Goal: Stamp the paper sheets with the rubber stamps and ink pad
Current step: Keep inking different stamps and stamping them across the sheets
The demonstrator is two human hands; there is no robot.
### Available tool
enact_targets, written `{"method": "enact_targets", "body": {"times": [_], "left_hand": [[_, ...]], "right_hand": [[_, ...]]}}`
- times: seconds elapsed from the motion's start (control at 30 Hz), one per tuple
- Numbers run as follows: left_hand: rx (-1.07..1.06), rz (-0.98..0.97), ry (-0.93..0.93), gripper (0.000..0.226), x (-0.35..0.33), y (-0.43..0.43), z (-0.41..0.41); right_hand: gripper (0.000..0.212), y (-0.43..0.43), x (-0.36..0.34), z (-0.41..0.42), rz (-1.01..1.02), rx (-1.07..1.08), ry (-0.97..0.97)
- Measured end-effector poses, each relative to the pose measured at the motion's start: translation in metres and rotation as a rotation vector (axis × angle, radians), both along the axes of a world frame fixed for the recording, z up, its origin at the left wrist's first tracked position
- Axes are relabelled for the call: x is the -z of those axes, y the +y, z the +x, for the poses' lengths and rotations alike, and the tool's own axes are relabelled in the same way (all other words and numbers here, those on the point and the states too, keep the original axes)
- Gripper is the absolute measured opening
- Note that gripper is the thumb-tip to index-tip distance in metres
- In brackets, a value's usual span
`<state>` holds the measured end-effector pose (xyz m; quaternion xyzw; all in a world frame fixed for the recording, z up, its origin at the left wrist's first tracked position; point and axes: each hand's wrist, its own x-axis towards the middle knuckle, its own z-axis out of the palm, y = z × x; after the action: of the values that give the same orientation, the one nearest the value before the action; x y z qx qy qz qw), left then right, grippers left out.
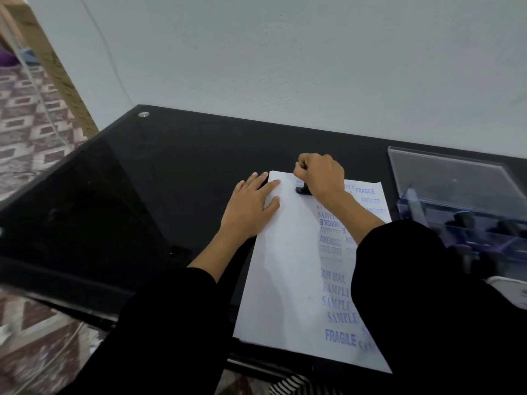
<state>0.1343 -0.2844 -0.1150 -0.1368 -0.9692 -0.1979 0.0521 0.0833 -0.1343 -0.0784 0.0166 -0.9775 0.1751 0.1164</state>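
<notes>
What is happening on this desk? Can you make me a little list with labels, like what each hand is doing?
left hand: lies flat, fingers straight, on the left edge of the white paper sheet
right hand: grips a small black rubber stamp, set down on the sheet's far end
marks: blue words on the sheet's right side, such as FRAGILE, SAMPLE, AIR MAIL
surface: black glass table
nearby: clear plastic box to the right, dark things inside, too blurred to name
</notes>
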Motion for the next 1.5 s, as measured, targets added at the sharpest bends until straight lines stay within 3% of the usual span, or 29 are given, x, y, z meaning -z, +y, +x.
{"method": "enact_targets", "body": {"times": [0.17, 0.3, 0.53, 1.0, 1.2, 1.5], "left_hand": [[-0.001, 0.006, -0.001, 0.046, 0.001, 0.000, 0.000], [-0.002, 0.005, 0.014, 0.047, 0.000, 0.000, 0.000], [0.003, 0.015, 0.028, 0.046, 0.002, -0.001, 0.000], [-0.052, -0.005, 0.076, 0.040, -0.022, 0.020, 0.016], [0.137, 0.120, 0.108, 0.037, -0.048, 0.064, 0.065], [0.318, 0.044, 0.088, 0.040, -0.083, 0.123, 0.139]], "right_hand": [[0.040, 0.000, -0.002, 0.001, 0.023, 0.008, -0.026], [0.025, 0.000, -0.005, 0.011, 0.067, 0.002, -0.024], [0.032, 0.035, 0.000, 0.039, -0.103, 0.137, 0.266], [0.031, 0.059, -0.022, 0.081, -0.032, 0.148, 0.189], [0.025, 0.087, -0.059, 0.128, -0.002, 0.167, 0.201], [0.031, 0.135, -0.088, 0.207, 0.054, 0.244, 0.168]]}}
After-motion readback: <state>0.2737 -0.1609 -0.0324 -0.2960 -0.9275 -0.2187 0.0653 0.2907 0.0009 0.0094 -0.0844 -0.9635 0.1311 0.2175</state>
